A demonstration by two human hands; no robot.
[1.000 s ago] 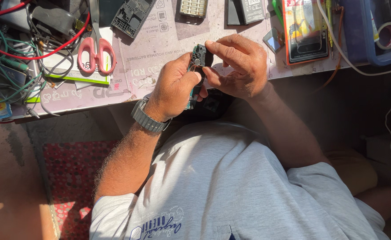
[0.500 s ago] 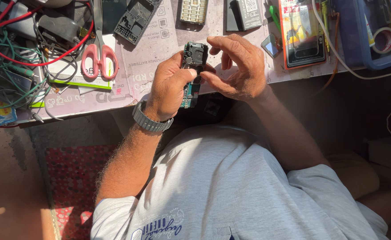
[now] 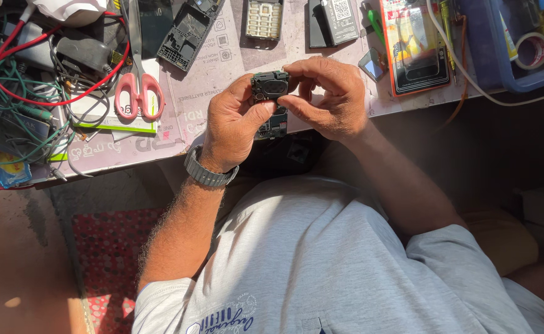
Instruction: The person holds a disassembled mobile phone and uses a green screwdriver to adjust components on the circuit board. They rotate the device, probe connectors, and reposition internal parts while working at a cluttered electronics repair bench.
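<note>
A small dark phone body with an exposed circuit board (image 3: 271, 99) is held upright over the near edge of the workbench (image 3: 222, 68). My left hand (image 3: 232, 124), with a metal watch at the wrist, wraps around its left side. My right hand (image 3: 324, 99) pinches its top right corner with thumb and fingertips. Both hands grip the same part.
Pink-handled scissors (image 3: 137, 93) lie left of my hands beside a tangle of red and green wires (image 3: 24, 80). A phone frame (image 3: 188, 31), a keypad (image 3: 264, 18), a battery (image 3: 337, 18), a red packet (image 3: 414, 43) and a blue tray with a tape roll (image 3: 519, 49) sit farther back.
The phone body has been turned and lifted slightly, so its top end faces me. My right hand's fingers shifted from the side to the top corner.
</note>
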